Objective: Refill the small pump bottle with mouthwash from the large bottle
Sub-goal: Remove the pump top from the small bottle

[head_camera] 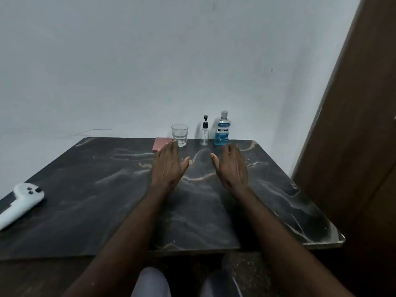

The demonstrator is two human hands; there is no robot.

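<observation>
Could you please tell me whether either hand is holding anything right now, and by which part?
Nothing is held. The left hand and right hand are open and flat over the dark marbled table, short of the bottles.

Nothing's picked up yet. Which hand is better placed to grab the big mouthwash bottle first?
Probably the right hand. It hovers open just in front of the mouthwash bottle, with nothing between. The left hand sits nearer the glass and would have to cross past the pump bottle.
</observation>
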